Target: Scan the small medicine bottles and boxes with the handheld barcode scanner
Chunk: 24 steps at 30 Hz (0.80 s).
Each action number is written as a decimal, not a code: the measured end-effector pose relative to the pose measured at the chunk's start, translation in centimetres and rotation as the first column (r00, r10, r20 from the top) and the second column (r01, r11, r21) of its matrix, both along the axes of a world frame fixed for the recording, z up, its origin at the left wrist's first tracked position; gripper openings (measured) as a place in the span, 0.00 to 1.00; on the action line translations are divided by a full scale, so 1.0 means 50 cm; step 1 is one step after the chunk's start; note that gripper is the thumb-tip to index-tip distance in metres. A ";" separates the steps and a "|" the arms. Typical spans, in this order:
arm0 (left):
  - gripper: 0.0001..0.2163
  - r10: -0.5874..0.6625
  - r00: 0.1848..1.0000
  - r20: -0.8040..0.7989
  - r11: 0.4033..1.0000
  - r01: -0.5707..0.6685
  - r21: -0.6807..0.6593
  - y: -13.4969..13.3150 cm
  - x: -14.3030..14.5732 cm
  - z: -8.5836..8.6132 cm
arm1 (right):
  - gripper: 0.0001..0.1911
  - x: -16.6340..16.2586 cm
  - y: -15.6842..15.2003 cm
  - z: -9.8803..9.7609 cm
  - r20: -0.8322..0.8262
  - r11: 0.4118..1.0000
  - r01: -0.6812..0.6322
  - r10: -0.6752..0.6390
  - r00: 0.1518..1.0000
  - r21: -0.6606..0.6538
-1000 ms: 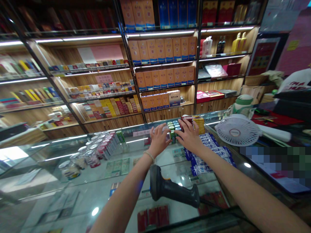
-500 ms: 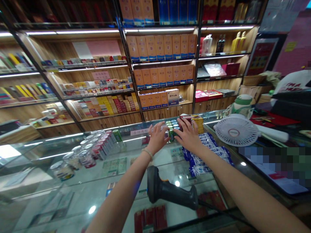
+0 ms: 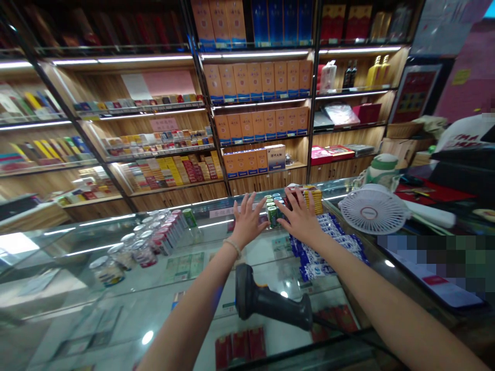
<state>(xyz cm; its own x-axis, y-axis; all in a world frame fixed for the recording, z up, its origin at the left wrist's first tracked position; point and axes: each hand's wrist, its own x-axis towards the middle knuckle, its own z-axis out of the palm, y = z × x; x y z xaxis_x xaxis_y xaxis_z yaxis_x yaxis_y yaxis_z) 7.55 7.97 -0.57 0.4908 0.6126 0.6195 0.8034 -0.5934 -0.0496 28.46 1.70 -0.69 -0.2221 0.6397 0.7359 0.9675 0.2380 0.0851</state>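
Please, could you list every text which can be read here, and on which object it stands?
"洋河大曲", it appears: white-and-blue box on the shelf.
"I'M A", apparently, in red: white shirt; the line below is unclear.
Too small or blurred: pink shelf sign, pink counter sign, fan label, green cans, blue-and-white packets.

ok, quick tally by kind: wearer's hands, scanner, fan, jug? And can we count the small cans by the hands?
Hands, left hand and right hand: 2
Black scanner: 1
White fan: 1
Green-and-white jug: 1
Total: 5
Small cans: partly hidden and crowded, no reliable count, so left out.
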 end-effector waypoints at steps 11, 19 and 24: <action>0.34 0.040 0.999 -0.032 0.999 -0.039 0.029 -0.041 -0.034 0.040 | 0.29 -0.012 -0.012 0.011 0.025 0.998 -0.042 0.041 0.999 0.039; 0.30 0.123 0.990 -0.070 0.988 -0.116 0.101 -0.087 -0.108 0.113 | 0.28 -0.060 -0.022 0.059 0.042 0.991 -0.080 0.076 0.996 0.109; 0.28 0.144 0.985 -0.099 0.983 -0.131 0.131 -0.114 -0.183 0.142 | 0.27 -0.095 -0.026 0.085 0.063 0.990 -0.088 0.081 0.995 0.115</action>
<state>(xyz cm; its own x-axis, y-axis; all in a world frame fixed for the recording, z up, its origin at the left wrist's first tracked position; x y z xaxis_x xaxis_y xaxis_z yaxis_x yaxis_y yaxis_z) -1.60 2.25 6.55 0.4750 0.6009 0.6429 0.8628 -0.4618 -0.2058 23.70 0.40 3.56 -0.3159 0.5270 0.7890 0.9370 0.3038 0.1722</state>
